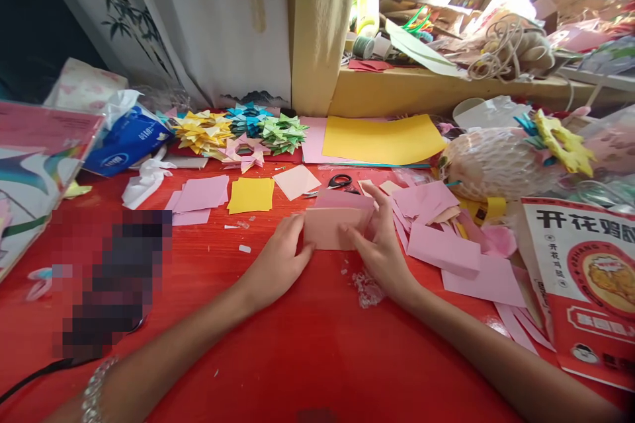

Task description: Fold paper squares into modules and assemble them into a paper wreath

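Observation:
A folded pale pink paper [329, 226] lies on the red table [297, 344] between my two hands. My left hand [276, 263] presses its left edge with fingertips. On the paper's right side, my right hand [381, 244] pinches it, fingers over the fold. Black-handled scissors [336, 182] lie just beyond the paper. More pink paper sheets [449, 244] are scattered to the right of my right hand.
Yellow [251, 195] and pink squares [200, 195] lie at left-centre. Folded paper stars [238, 132] in yellow, blue, green and pink pile at the back. A large yellow sheet [384, 139], a tissue pack [126, 139] and a red printed box [588, 284] surround the work area.

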Motion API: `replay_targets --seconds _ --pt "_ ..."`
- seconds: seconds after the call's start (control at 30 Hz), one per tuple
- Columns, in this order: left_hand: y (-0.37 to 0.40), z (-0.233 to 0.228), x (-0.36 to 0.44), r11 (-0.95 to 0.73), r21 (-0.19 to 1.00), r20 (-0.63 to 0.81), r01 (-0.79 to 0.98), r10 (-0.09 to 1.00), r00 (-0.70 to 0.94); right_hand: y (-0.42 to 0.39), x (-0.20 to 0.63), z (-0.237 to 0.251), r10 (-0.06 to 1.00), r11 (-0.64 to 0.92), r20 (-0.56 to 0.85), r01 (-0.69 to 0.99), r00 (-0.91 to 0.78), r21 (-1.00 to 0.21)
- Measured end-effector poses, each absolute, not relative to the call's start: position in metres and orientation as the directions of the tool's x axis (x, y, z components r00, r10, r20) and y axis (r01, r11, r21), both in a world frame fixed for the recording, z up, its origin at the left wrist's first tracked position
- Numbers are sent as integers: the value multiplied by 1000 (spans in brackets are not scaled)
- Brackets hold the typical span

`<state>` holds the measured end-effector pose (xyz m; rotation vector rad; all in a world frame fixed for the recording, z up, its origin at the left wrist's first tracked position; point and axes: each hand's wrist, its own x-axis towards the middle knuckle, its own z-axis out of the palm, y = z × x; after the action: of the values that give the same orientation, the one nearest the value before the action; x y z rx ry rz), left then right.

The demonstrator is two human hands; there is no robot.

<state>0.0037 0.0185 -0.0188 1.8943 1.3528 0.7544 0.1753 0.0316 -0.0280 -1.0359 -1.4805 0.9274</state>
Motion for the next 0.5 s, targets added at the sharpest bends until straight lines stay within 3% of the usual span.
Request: replay_targets --seconds 0.13,0.23,0.33,0.5 --pt "18 -16 4 -320 704 137 634 937 321 33 175 -27 958 268 267 -3 -101 -963" --pt "18 -16 3 -359 651 196 669 931 309 31 174 -27 934 316 320 -55 -159 -947" --pt "18 -16 2 -308 693 173 652 949 264 29 175 -28 910 357 361 -55 -204 -932" --pt "17 -17 1 -253 746 147 617 965 217 29 175 -28 915 291 274 14 -295 -957"
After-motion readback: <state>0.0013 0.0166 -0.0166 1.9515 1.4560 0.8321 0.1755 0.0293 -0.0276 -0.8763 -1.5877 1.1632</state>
